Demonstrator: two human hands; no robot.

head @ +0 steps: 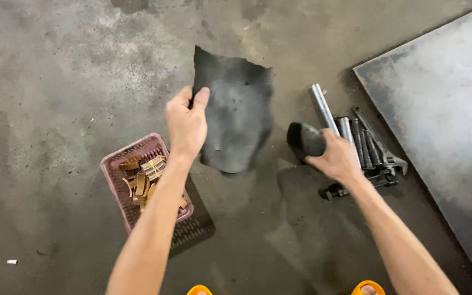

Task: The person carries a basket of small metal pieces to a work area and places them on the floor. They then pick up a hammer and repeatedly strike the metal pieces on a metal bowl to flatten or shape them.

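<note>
A stained concrete floor (72,71) fills the view, with a large flat metal plate (443,120) lying at the right. Next in size is a dark, ragged sheet (236,117) hanging above the floor at centre, held up by its top left corner. The left arm reaches forward from the lower edge, nearly straight, and the left hand (187,123) pinches that corner between thumb and fingers, its grip closed tight on the sheet. The right arm comes in from the lower right, bent slightly inward; the right hand (337,158) is wrapped around a dark rounded object (304,139), its grip closed on it, just right of the sheet. Below the left forearm a pink perforated basket (121,164) sits on the floor holding brownish pieces (143,177). Behind the right hand lie a metal tube (323,106), an adjustable wrench (381,145) and other dark tools in a cluster.
</note>
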